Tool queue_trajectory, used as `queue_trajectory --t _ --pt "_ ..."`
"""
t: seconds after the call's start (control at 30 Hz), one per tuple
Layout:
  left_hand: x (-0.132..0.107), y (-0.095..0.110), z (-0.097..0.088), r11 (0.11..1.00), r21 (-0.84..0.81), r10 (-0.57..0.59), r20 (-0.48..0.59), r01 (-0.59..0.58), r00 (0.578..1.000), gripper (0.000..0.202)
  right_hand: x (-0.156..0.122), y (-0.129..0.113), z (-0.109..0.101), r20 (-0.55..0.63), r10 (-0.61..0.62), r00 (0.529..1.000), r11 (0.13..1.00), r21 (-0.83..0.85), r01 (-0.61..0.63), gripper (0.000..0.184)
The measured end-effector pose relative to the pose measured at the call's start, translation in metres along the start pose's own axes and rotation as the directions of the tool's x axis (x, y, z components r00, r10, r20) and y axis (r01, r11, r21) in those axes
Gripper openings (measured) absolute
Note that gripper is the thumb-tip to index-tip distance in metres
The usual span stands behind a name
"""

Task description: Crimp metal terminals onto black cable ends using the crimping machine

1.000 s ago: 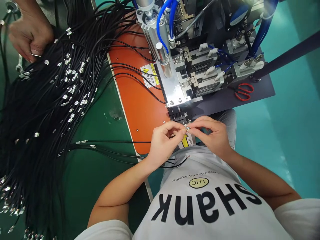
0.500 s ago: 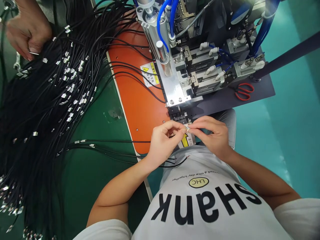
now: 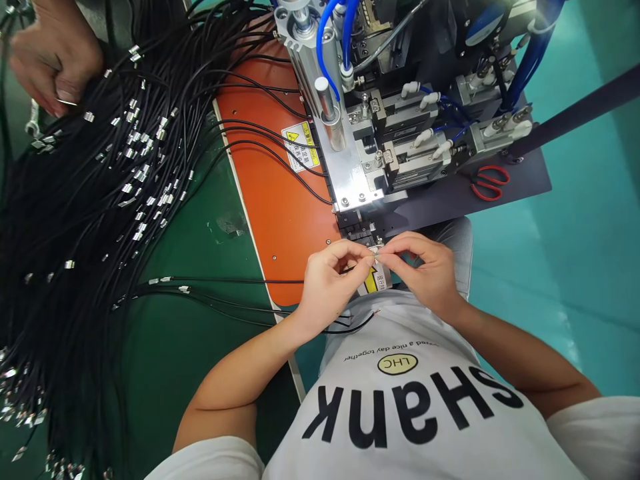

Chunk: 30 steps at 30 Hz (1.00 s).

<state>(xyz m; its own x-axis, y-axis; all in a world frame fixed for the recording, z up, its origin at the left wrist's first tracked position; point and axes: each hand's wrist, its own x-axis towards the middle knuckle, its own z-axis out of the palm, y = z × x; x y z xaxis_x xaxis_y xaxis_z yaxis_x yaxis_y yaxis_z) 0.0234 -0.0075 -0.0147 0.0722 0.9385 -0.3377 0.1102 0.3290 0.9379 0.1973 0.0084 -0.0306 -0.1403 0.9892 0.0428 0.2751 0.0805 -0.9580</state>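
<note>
My left hand (image 3: pixel 333 280) is closed in a pinch on a black cable (image 3: pixel 275 281), which runs in from the left and passes behind the hand. At the fingertips shows the cable's small pale end with fine wires (image 3: pixel 375 253). My right hand (image 3: pixel 420 267) pinches those wires between thumb and forefinger, its tips almost meeting the left ones. Exact detail there is too small to make out. Below the hands, another black cable (image 3: pixel 357 329) with a bare reddish tip lies against the white shirt (image 3: pixel 400 407).
Ahead stands a machine (image 3: pixel 350 180) with metal cylinders and blue hoses on an orange plate (image 3: pixel 255 220). Black cables with metal ends (image 3: pixel 145 153) pile on the green table (image 3: pixel 200 380). Red-handled scissors (image 3: pixel 491 183) lie right. Another person's hand (image 3: pixel 60 60) is upper left.
Both hands stay almost in place, with the fingertips shifting slightly at the wire ends. The view has moved a little.
</note>
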Motion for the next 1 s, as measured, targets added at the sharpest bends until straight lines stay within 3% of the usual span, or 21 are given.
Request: queue_trajectory --t 0.27,0.4,0.47,0.57,0.63,0.7,0.8,1.0 --pt "0.001 0.001 0.001 0.987 0.130 0.092 0.006 -0.092 0.996 0.012 0.002 0.000 0.002 0.001 0.007 1.000 1.000 0.022 -0.007 0.008" --pt "-0.002 -0.004 -0.008 0.911 0.329 0.246 0.053 -0.249 0.968 0.012 0.001 0.001 -0.002 -0.003 0.060 0.998 0.997 0.042 -0.060 0.011" --pt "-0.002 -0.009 -0.016 0.795 0.458 0.394 0.109 -0.398 0.913 0.014 0.002 0.003 -0.006 -0.007 0.093 0.996 0.995 0.045 -0.093 0.011" --pt "0.006 -0.022 -0.029 0.558 0.582 0.574 0.243 -0.591 0.782 0.021 0.009 0.011 -0.006 0.011 0.154 0.988 0.985 0.076 -0.154 0.011" --pt "0.017 -0.031 -0.036 0.437 0.626 0.633 0.296 -0.645 0.716 0.027 0.018 0.020 -0.002 0.030 0.217 0.976 0.966 0.141 -0.219 0.010" --pt "0.029 -0.038 -0.040 0.353 0.675 0.662 0.310 -0.648 0.683 0.029 0.028 0.029 0.004 0.053 0.277 0.959 0.937 0.207 -0.282 0.009" --pt "0.042 -0.043 -0.044 0.319 0.718 0.659 0.300 -0.618 0.689 0.030 0.039 0.041 0.012 0.076 0.329 0.941 0.909 0.244 -0.337 0.012" --pt "0.047 -0.044 -0.046 0.399 0.691 0.620 0.282 -0.603 0.732 0.031 0.047 0.049 0.016 0.092 0.365 0.927 0.891 0.254 -0.376 0.014"
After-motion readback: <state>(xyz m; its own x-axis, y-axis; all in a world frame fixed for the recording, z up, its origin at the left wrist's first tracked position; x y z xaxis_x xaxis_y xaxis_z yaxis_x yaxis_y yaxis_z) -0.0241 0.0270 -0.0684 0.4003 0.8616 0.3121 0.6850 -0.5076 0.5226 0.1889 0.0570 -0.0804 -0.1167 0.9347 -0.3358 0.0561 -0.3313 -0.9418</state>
